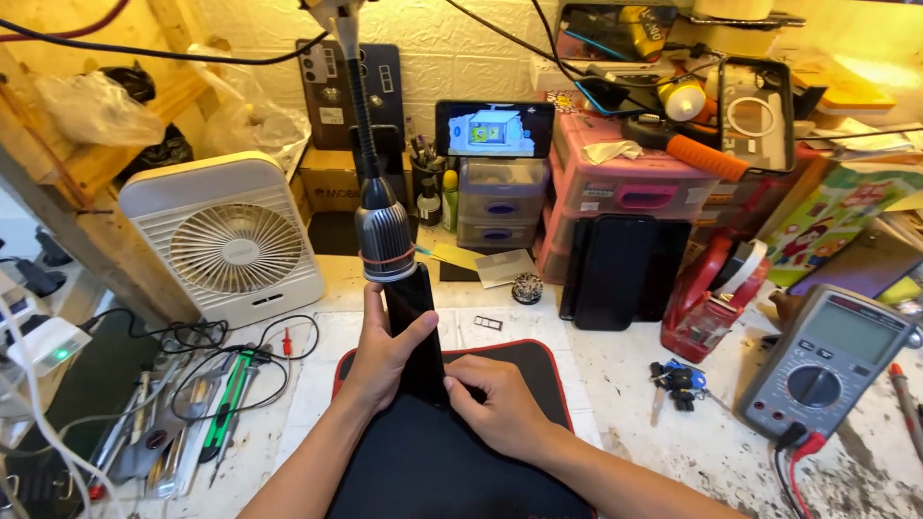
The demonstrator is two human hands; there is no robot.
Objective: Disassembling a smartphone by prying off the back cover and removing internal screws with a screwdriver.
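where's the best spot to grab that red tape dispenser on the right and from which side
Judging by its shape, grip the red tape dispenser by its arched upper body, coming from above and slightly left. It stands upright on the worktop, with the multimeter close on its right and a black phone case on its left.

A white fan (pixel 231 240) stands at the left of the desk (pixel 635 384), a grey multimeter (pixel 827 360) at the right, pink drawers (pixel 635 183) behind.
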